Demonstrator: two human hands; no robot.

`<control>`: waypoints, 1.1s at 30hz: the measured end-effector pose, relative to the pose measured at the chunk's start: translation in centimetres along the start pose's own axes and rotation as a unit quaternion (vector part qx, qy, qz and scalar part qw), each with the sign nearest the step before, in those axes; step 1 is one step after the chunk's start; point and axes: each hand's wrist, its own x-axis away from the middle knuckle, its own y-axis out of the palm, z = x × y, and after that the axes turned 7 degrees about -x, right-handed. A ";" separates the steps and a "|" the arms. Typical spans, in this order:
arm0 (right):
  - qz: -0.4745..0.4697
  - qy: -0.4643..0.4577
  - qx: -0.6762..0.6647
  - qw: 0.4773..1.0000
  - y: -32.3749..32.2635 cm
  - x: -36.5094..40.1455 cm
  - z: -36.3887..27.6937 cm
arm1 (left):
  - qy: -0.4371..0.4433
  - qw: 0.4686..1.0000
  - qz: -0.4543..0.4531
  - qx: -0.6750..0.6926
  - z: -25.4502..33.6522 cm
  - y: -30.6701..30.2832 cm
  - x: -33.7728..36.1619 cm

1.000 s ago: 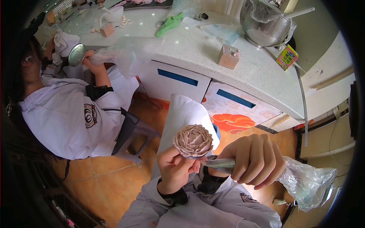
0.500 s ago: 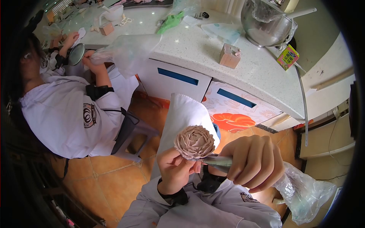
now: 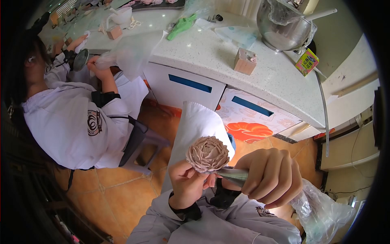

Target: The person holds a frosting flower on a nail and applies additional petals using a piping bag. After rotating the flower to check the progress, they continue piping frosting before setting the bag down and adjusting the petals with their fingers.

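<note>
A dusty-pink piped cream flower (image 3: 208, 154) with layered ruffled petals sits in front of me, over my lap. My left hand (image 3: 187, 179) pinches the flower nail beneath it; the stem is hidden by my fingers. My right hand (image 3: 273, 177) is wrapped round a clear piping bag (image 3: 323, 213), whose loose end hangs out past the wrist at the right. From that fist a metal piping tip (image 3: 234, 175) points left, its end right at the lower right edge of the flower.
A co-worker (image 3: 77, 118) in white sits at the left, holding another piping bag (image 3: 132, 55). On the speckled counter (image 3: 195, 61) stand a wooden block (image 3: 245, 62), a steel mixing bowl (image 3: 282, 32), a yellow-green packet (image 3: 307, 62) and a green cloth-like piece (image 3: 181, 26).
The flower has turned slightly and the piping tip has shifted a little at its edge. My piping bag's loose end has swung slightly. The co-worker's bag and hands have moved a bit left.
</note>
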 end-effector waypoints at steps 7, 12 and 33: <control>0.016 -0.013 -0.007 1.000 0.4 0.0 0.1 | 0.000 0.999 -0.022 0.037 -0.6 -0.6 0.3; 0.009 -0.025 -0.015 1.000 0.6 0.3 -0.2 | 0.006 1.000 0.011 -0.016 -0.9 0.2 0.5; 0.003 -0.041 -0.010 0.999 0.2 0.2 0.0 | -0.003 0.999 0.020 -0.026 -0.7 0.3 -0.2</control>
